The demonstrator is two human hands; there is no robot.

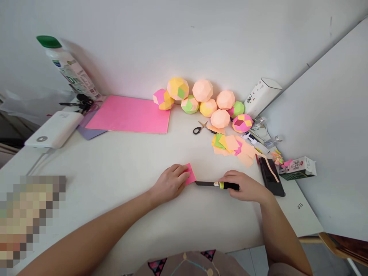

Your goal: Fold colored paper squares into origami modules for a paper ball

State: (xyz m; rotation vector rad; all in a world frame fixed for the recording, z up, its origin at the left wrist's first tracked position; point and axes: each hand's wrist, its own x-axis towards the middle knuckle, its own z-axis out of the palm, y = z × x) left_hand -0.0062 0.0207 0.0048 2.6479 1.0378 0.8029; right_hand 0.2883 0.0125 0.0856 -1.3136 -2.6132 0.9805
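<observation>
My left hand (170, 182) presses its bent fingers on a small square of pink paper (191, 174), keeping it against the white table. Part of the paper is hidden beneath the fingers. In my right hand (247, 185) is a knife (207, 184) with a dark blade and a black and yellow handle. The blade lies low over the table and points left, its tip right by the paper's lower right corner. I cannot tell whether the tip touches the paper.
Folded paper balls (202, 91) line the wall, with scissors (200, 127) and coloured paper pieces (230, 145) in front. A pink sheet (129, 115) and a white box-shaped device (54, 128) are at left. A black phone (271, 177) and milk carton (298, 168) lie at right.
</observation>
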